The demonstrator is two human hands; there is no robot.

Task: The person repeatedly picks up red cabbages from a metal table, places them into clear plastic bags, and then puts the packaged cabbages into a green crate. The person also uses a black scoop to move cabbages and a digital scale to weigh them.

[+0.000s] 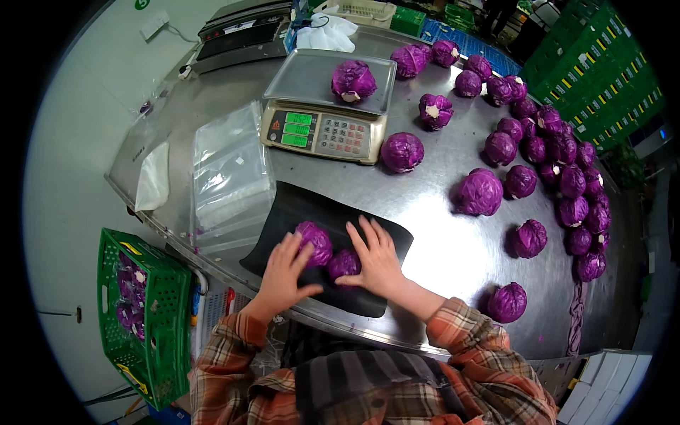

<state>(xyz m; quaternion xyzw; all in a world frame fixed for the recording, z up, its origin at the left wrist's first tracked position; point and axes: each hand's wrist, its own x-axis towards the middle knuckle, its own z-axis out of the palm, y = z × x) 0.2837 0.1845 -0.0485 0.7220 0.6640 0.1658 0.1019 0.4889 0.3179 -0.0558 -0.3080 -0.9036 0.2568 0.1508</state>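
Note:
Two purple cabbages lie side by side on a black mat on the steel table. My left hand (287, 271) rests against the left cabbage (316, 245), fingers spread over its left side. The right one, a smaller cabbage (344, 265), is touched by my right hand (374, 260), whose thumb and fingers are apart around its right side. Bare parts of the black mat (313, 204) show beyond my hands. Behind it stands a digital scale (324, 130) with one purple cabbage (353, 81) on its pan. Clear plastic bags (231, 170) lie flat left of the mat.
Many purple cabbages (563, 146) spread over the right of the steel table (350, 178). A green crate (170, 319) with bagged cabbages stands at lower left. A sealing machine (241, 40) sits at the back left. Stacked green crates (589, 74) and people are beyond the table.

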